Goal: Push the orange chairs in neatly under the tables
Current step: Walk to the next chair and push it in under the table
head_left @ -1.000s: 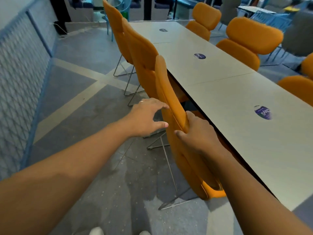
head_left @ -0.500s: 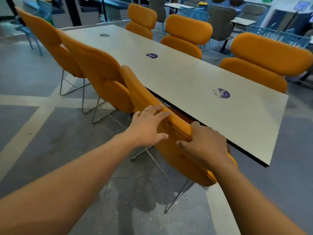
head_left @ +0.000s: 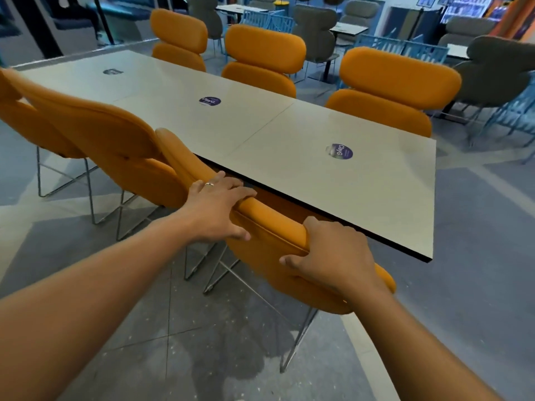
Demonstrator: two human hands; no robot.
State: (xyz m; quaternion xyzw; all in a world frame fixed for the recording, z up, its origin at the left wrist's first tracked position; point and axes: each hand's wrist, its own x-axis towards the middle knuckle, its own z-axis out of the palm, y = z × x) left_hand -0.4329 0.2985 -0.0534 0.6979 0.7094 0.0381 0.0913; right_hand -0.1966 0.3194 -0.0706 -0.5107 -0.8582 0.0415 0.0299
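Observation:
An orange chair with thin metal legs stands right in front of me, its backrest close against the near edge of the long white table. My left hand lies over the top of the backrest, fingers curled onto it. My right hand grips the same top edge farther right. Two more orange chairs line up to the left on this side. Three orange chairs stand along the table's far side.
The table's end corner juts out to the right of the held chair. Grey chairs, blue frames and small tables fill the background. Grey floor stretches to the right and below me.
The view has swung round to the right, from along the chair row to facing the table. My left hand went from hovering beside the backrest to resting on its top; the right kept its grip.

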